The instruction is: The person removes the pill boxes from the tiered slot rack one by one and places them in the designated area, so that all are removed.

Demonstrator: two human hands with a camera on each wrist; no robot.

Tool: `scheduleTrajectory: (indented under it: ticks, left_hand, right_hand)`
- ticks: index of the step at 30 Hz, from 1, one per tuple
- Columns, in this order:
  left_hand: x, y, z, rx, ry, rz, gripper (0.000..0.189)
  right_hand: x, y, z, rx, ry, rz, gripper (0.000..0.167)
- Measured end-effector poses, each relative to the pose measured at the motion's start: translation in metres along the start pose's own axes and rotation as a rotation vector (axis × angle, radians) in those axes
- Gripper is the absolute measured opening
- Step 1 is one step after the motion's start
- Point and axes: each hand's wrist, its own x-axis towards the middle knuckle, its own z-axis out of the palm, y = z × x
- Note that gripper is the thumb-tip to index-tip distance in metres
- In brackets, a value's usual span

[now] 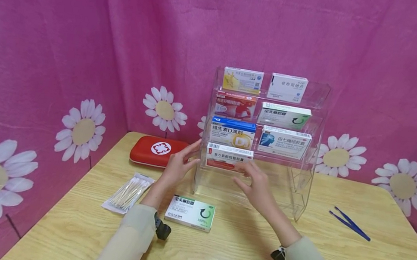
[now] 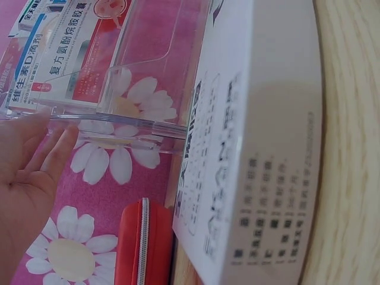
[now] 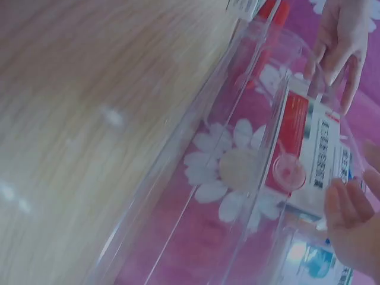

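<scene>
My right hand (image 1: 258,186), fingers loosely parted, is nearer, at the right end of the red-white box (image 1: 224,157) lying sideways in the rack's (image 1: 217,183) left column, my left hand (image 1: 177,165), fingers extended, beyond its left end.

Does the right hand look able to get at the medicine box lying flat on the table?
Probably yes: the medicine box lies in front of the clear rack, and nothing shows between it and the right hand.

A transparent tiered rack (image 1: 217,184) stands upright; a white-and-red medicine box (image 1: 221,156), label outward, occupies the rack's left side, fourth tier down.
</scene>
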Motion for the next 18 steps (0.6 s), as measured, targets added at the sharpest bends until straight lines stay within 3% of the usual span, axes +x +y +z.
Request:
scheduleTrajectory:
  ticks: [4,8,12,18]
  left_hand:
    - [-0.001,0.0,-0.001,0.003,-0.008,-0.017,0.061]
    - [0.0,-0.004,0.0,0.0,-0.001,-0.009,0.061]
    - [0.001,-0.005,0.001,0.006,0.001,-0.013,0.061]
    - [0.002,-0.005,0.001,0.013,0.001,-0.035,0.061]
  right_hand:
    - [0.005,0.01,-0.007,-0.021,0.137,0.023,0.034]
    - [0.011,0.029,-0.011,-0.022,0.187,0.101,0.037]
    - [0.014,0.042,-0.012,-0.027,0.148,0.141,0.039]
    - [0.016,0.049,-0.009,-0.022,0.098,0.117,0.036]
